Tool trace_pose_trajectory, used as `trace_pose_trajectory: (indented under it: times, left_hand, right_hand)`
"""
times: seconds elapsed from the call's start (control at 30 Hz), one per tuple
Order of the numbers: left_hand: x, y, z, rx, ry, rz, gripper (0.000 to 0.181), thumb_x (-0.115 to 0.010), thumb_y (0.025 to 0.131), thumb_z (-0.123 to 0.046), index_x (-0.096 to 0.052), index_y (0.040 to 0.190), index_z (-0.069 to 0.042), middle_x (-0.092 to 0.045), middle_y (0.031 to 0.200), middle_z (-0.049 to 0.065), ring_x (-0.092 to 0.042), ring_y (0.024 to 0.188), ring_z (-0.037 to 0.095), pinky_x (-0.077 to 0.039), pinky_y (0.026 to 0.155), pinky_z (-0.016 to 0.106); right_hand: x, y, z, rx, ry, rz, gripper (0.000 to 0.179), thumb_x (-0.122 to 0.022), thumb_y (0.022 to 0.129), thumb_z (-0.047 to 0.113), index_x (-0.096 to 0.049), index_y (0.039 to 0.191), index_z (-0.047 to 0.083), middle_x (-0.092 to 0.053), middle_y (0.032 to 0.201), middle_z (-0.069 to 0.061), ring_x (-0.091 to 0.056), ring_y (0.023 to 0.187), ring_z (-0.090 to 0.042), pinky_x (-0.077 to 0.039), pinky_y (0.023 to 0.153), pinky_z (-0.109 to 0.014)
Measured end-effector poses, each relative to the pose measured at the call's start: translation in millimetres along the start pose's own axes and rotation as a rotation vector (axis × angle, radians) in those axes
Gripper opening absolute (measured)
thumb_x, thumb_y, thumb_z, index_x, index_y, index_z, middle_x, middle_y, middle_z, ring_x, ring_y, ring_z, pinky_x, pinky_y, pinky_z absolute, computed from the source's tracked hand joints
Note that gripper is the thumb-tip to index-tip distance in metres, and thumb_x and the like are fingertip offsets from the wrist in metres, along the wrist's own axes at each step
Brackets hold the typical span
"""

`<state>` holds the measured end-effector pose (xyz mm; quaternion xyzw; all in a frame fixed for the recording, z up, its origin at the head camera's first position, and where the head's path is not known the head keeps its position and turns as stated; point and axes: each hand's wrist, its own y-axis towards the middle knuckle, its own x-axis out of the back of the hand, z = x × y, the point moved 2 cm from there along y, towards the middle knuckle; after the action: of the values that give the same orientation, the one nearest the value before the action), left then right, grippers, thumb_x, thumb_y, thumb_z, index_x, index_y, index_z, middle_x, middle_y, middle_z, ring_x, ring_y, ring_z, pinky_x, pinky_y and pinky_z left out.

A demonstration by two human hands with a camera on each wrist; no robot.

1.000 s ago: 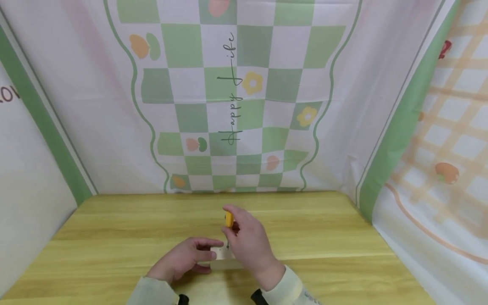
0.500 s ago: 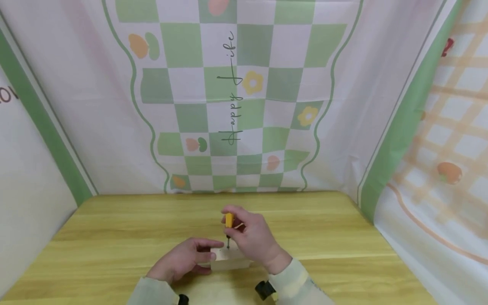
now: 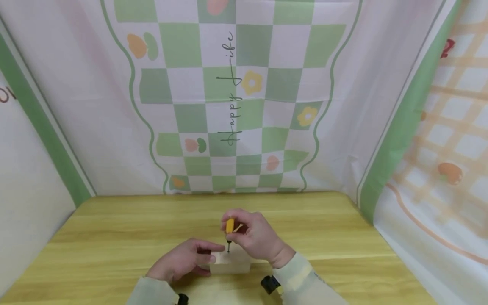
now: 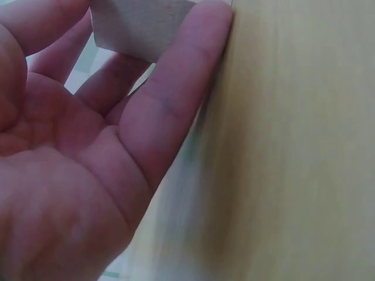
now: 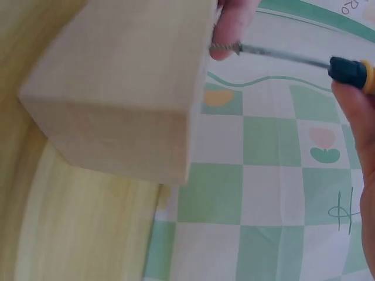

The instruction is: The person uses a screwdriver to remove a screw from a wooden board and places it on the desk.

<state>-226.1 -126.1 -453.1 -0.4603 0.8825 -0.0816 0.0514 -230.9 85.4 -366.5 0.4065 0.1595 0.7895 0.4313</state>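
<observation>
A pale wooden block (image 3: 230,267) lies on the table in front of me. My left hand (image 3: 184,260) grips its left end between thumb and fingers; the left wrist view shows the block's end face (image 4: 137,26) among the fingers. Above the block, my right hand (image 3: 259,237) pinches the yellow handle of a screwdriver (image 3: 230,225), which stands nearly upright. In the right wrist view the screwdriver shaft (image 5: 284,55) meets the head of a screw (image 5: 225,47). Much of the screw's thread still shows above the block's top face. A left fingertip is beside the screw.
The wood-grain table (image 3: 324,228) extends around both hands. Behind it hangs a white cloth (image 3: 251,55) with green checks, and more printed cloth (image 3: 450,140) borders the right side. Black wrist devices (image 3: 269,284) sit at the sleeves.
My right hand has shifted slightly right and nearer, and its fingers have changed their hold on the screwdriver handle. More of the shaft and block shows. My left hand stays at the block.
</observation>
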Motion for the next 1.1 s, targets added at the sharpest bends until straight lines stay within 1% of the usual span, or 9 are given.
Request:
trace_pose_trajectory:
  times: [0.17,0.27,0.33,0.43,0.57,0.63,0.73,0.87,1.1]
  left_hand:
    - [-0.4,1.4,1.0,0.014,-0.010,0.007,0.036,-0.070,0.094,-0.012,-0.067,0.130,-0.006,-0.053,0.137,0.012,-0.055,0.110,0.027,-0.057,0.083,0.046]
    - [-0.7,1.7,0.0,0.020,-0.017,0.003,0.038,-0.071,0.094,-0.013,-0.066,0.131,-0.006,-0.054,0.136,0.011,-0.055,0.109,0.026,-0.056,0.083,0.046]
    - [-1.3,1.2,-0.9,0.023,-0.017,0.000,0.040,-0.071,0.093,-0.013,-0.065,0.132,-0.005,-0.054,0.136,0.011,-0.055,0.108,0.026,-0.057,0.083,0.046]
    - [-2.3,0.5,-2.4,0.021,-0.016,-0.001,0.041,-0.071,0.093,-0.013,-0.065,0.133,-0.005,-0.055,0.134,0.010,-0.054,0.107,0.026,-0.056,0.084,0.046]
    - [-2.9,-0.1,-3.9,0.020,-0.016,-0.006,0.040,-0.071,0.093,-0.013,-0.066,0.132,-0.006,-0.056,0.127,0.011,-0.052,0.103,0.026,-0.057,0.083,0.046]
    - [-3.0,-0.2,-4.0,0.021,-0.014,-0.008,0.040,-0.071,0.093,-0.013,-0.066,0.132,-0.006,-0.056,0.122,0.013,-0.051,0.100,0.026,-0.057,0.083,0.046]
    - [-3.2,-0.3,-3.8,0.020,-0.013,-0.012,0.040,-0.072,0.093,-0.012,-0.066,0.132,-0.005,-0.057,0.118,0.013,-0.051,0.097,0.025,-0.057,0.082,0.046]
    - [-3.9,-0.4,-3.1,0.016,-0.003,-0.026,0.039,-0.072,0.092,-0.011,-0.067,0.130,-0.006,-0.058,0.121,0.012,-0.051,0.098,0.026,-0.057,0.082,0.046]
    - [-6.0,-0.5,-0.9,-0.005,-0.001,-0.028,0.039,-0.071,0.092,-0.009,-0.066,0.130,-0.002,-0.058,0.122,0.011,-0.051,0.097,0.025,-0.057,0.081,0.047]
  right_hand:
    - [6.3,3.5,6.9,-0.014,0.017,0.077,0.032,-0.072,0.088,-0.005,-0.063,0.114,0.012,-0.068,0.098,-0.006,-0.067,0.081,-0.017,-0.059,0.062,-0.030]
    - [1.5,2.7,-1.7,-0.073,-0.030,0.067,0.038,-0.071,0.091,-0.001,-0.063,0.125,0.014,-0.069,0.108,-0.002,-0.066,0.088,-0.013,-0.058,0.067,-0.027]
    - [-3.1,3.3,4.5,-0.121,-0.100,0.027,0.042,-0.071,0.091,0.000,-0.063,0.130,0.013,-0.067,0.108,-0.001,-0.065,0.089,-0.012,-0.057,0.069,-0.024]
    - [-10.9,3.3,15.4,-0.156,-0.252,-0.082,0.042,-0.074,0.090,0.009,-0.064,0.131,0.011,-0.066,0.103,0.001,-0.064,0.085,-0.011,-0.056,0.068,-0.021]
    - [-18.9,3.2,27.6,-0.117,-0.493,-0.231,0.042,-0.081,0.086,0.017,-0.068,0.123,0.005,-0.064,0.088,0.002,-0.061,0.072,-0.008,-0.054,0.061,-0.018]
    - [-22.6,3.5,30.4,-0.088,-0.605,-0.285,0.040,-0.083,0.083,0.017,-0.069,0.118,0.003,-0.064,0.083,0.001,-0.058,0.066,-0.006,-0.051,0.058,-0.017]
    - [-27.9,3.9,32.2,-0.056,-0.721,-0.343,0.038,-0.085,0.081,0.013,-0.070,0.113,0.000,-0.065,0.078,-0.001,-0.056,0.061,-0.007,-0.051,0.054,-0.018]
    - [-33.9,4.6,33.3,-0.060,-0.779,-0.387,0.036,-0.083,0.081,0.007,-0.068,0.112,-0.003,-0.067,0.078,-0.005,-0.061,0.062,-0.011,-0.053,0.054,-0.020]
    - [-39.3,4.8,36.4,-0.084,-0.772,-0.417,0.035,-0.079,0.082,-0.002,-0.065,0.113,-0.007,-0.069,0.080,-0.010,-0.066,0.064,-0.015,-0.054,0.056,-0.018]
